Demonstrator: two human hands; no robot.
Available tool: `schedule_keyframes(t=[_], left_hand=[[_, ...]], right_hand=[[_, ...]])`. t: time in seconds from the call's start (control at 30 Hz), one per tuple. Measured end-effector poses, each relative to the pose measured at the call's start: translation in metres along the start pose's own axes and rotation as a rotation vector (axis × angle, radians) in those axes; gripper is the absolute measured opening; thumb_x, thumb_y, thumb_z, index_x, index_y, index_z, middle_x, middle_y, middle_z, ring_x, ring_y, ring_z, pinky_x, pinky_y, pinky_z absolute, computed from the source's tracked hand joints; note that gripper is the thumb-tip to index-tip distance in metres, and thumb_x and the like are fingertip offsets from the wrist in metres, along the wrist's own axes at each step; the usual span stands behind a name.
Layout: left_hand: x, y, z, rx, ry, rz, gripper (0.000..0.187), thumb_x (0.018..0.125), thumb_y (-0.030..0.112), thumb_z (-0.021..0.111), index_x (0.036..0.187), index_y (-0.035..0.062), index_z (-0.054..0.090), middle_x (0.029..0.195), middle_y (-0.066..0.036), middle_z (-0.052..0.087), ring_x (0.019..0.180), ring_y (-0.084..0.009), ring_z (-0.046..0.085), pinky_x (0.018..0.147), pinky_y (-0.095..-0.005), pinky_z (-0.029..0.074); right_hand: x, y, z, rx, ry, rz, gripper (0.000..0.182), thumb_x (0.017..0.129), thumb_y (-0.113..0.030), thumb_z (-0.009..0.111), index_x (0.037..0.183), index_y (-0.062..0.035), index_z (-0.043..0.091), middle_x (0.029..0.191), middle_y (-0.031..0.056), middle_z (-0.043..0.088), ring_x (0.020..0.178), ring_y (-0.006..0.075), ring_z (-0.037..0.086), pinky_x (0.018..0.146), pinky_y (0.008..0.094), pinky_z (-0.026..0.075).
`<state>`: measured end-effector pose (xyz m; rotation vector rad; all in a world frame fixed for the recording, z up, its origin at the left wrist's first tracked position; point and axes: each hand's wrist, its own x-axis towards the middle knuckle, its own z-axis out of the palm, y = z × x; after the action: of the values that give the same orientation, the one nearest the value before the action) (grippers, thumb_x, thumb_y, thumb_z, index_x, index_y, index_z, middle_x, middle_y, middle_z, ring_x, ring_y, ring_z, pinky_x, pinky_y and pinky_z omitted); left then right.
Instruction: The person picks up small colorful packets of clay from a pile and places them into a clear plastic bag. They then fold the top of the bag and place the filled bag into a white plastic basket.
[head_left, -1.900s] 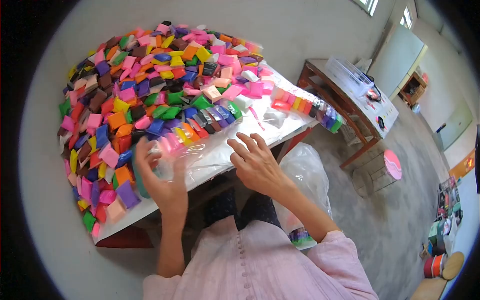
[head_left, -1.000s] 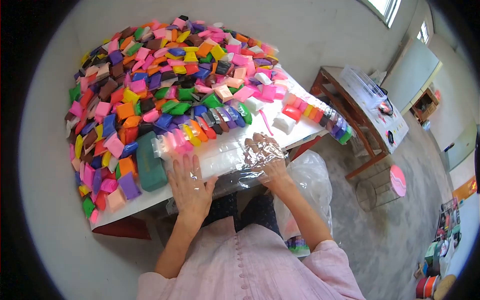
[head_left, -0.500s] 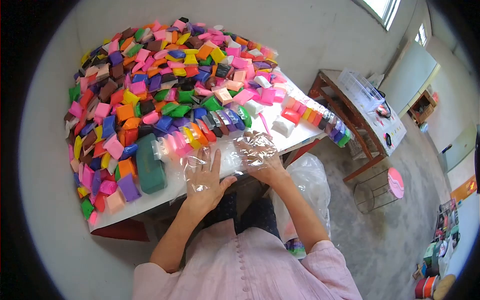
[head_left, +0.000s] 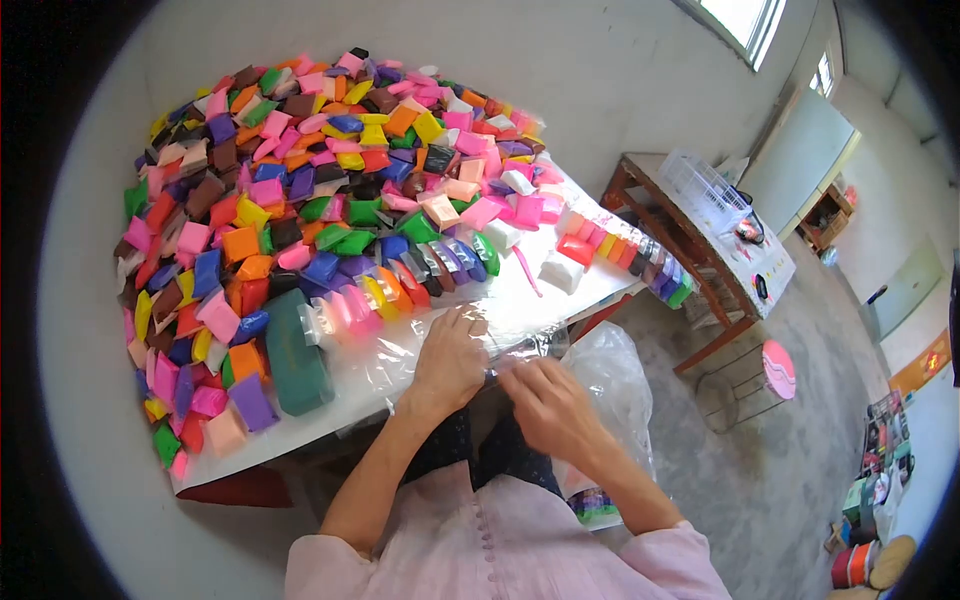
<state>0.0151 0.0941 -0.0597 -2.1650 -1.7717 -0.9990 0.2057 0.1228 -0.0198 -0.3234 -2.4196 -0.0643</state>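
A clear plastic bag [head_left: 530,345] lies crinkled and shiny along the front edge of the white table. My left hand [head_left: 450,362] rests on it with its fingers curled in and gripping the film. At the bag's right end, my right hand [head_left: 548,405] pinches the film near the table edge. Just beyond my hands is a row of small coloured clay packets [head_left: 385,295] standing in a line, from pink through yellow and orange to blue and green. A dark green block-shaped case [head_left: 298,355] sits left of that row.
A big heap of coloured packets [head_left: 300,180] covers the back and left of the table [head_left: 350,390]. Another packet row [head_left: 640,262] lies at the right edge. A clear sack [head_left: 610,390] hangs below. Further right are a stool [head_left: 778,370] and a side table with a white basket [head_left: 705,185].
Both hands lay flat with fingers spread on the clear bag before. Now the fingers are curled on the film; my left hand has moved right and my right hand has come back toward my body.
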Motion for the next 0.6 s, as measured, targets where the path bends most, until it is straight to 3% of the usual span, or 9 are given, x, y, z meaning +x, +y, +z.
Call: schedule_keyframes(t=[0.07, 0.13, 0.2, 0.27, 0.37, 0.47, 0.6], left_hand=[[-0.002, -0.001, 0.003, 0.062, -0.002, 0.004, 0.034, 0.073, 0.010, 0.064, 0.105, -0.0022, 0.065, 0.118, -0.018, 0.061, 0.118, -0.0374, 0.051, 0.104, -0.0451, 0.040], [-0.008, -0.006, 0.014, -0.075, 0.046, -0.056, 0.034, 0.075, 0.010, 0.063, 0.106, -0.0030, 0.066, 0.120, -0.019, 0.061, 0.118, -0.0376, 0.052, 0.104, -0.0451, 0.039], [-0.007, -0.007, 0.010, -0.088, 0.018, -0.071, 0.034, 0.078, 0.010, 0.060, 0.109, -0.0028, 0.065, 0.121, -0.020, 0.061, 0.118, -0.0377, 0.052, 0.105, -0.0452, 0.039], [-0.003, -0.003, -0.003, 0.015, -0.094, -0.042, 0.034, 0.083, 0.008, 0.056, 0.115, -0.0015, 0.063, 0.123, -0.021, 0.060, 0.119, -0.0378, 0.051, 0.106, -0.0455, 0.038], [-0.008, -0.020, 0.025, 0.006, 0.027, -0.062, 0.039, 0.084, 0.009, 0.056, 0.121, -0.0016, 0.061, 0.124, -0.021, 0.060, 0.121, -0.0375, 0.050, 0.106, -0.0450, 0.038], [-0.005, -0.015, 0.011, -0.098, 0.053, -0.063, 0.039, 0.085, 0.012, 0.054, 0.119, -0.0069, 0.059, 0.122, -0.024, 0.060, 0.114, -0.0396, 0.054, 0.104, -0.0467, 0.039], [-0.009, -0.015, 0.015, -0.124, 0.056, -0.084, 0.041, 0.083, 0.011, 0.056, 0.122, -0.0032, 0.059, 0.126, -0.021, 0.059, 0.118, -0.0383, 0.051, 0.105, -0.0463, 0.037]], right_hand=[[0.003, -0.017, -0.036, 0.138, 0.092, -0.066, 0.037, 0.074, -0.002, 0.062, 0.111, 0.0002, 0.061, 0.103, 0.0148, 0.065, 0.083, 0.0326, 0.066, 0.069, 0.0411, 0.053], [0.033, 0.007, -0.045, 0.189, 0.256, -0.064, 0.036, 0.075, -0.004, 0.065, 0.111, -0.0044, 0.063, 0.097, 0.0108, 0.067, 0.070, 0.0323, 0.067, 0.056, 0.0378, 0.052], [0.086, 0.018, -0.054, 0.135, 0.010, 0.261, 0.040, 0.076, -0.003, 0.068, 0.116, -0.0087, 0.065, 0.103, 0.0141, 0.067, 0.085, 0.0284, 0.067, 0.077, 0.0377, 0.053], [0.122, 0.057, -0.022, 0.095, -0.100, 0.153, 0.060, 0.076, -0.020, 0.076, 0.132, -0.0191, 0.056, 0.109, 0.0155, 0.062, 0.096, 0.0311, 0.064, 0.080, 0.0412, 0.050], [0.152, 0.088, 0.013, -0.079, -0.510, 0.223, 0.083, 0.070, -0.037, 0.081, 0.144, -0.0250, 0.045, 0.115, 0.0166, 0.057, 0.108, 0.0339, 0.060, 0.084, 0.0450, 0.047], [0.166, 0.106, 0.038, -0.116, -0.651, 0.204, 0.100, 0.060, -0.047, 0.086, 0.146, -0.0230, 0.041, 0.116, 0.0190, 0.060, 0.102, 0.0363, 0.064, 0.082, 0.0461, 0.049], [0.174, 0.103, 0.047, -0.115, -0.753, 0.199, 0.090, 0.064, -0.041, 0.084, 0.144, -0.0232, 0.045, 0.110, 0.0161, 0.064, 0.104, 0.0349, 0.064, 0.082, 0.0453, 0.050]])
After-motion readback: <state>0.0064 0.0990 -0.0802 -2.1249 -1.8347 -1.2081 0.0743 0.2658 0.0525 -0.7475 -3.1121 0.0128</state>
